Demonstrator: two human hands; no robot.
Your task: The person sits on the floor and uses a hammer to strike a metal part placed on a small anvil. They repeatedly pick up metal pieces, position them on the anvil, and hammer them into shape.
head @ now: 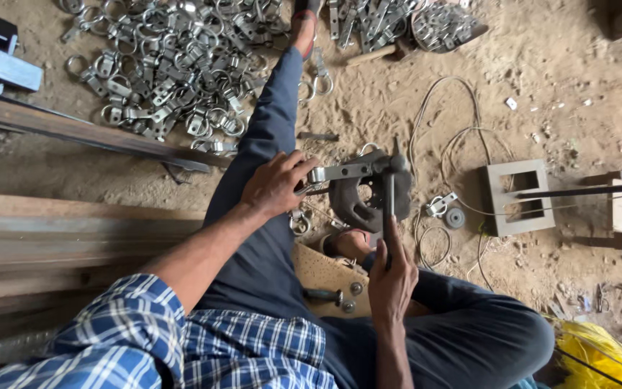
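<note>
In the head view, two hands are seen, both the person's own. The left hand (pixel 276 184) is closed around the near end of a flat metal bracket (pixel 340 172), which is laid across a dark round iron block (pixel 360 198) on the sandy ground between the person's legs. The right hand (pixel 391 277) is wrapped tight around the handle of a hammer (pixel 390 194), whose head is seen at the bracket's far end, touching or just above it; which of the two cannot be told. One large heap of ring brackets (pixel 174 65) is spread at upper left beside the outstretched leg, and a second, smaller heap (pixel 397 21) lies at the top, too many in each to be counted. Three bolts (pixel 340 295) rest on a perforated board by the knee. One square hollow metal block (pixel 518 196) stands to the right, with one small disc (pixel 455 217) near it. A yellow bundle (pixel 599 353) is seen at lower right. The bracket is grey and bright, with a looped end at the left hand.
</note>
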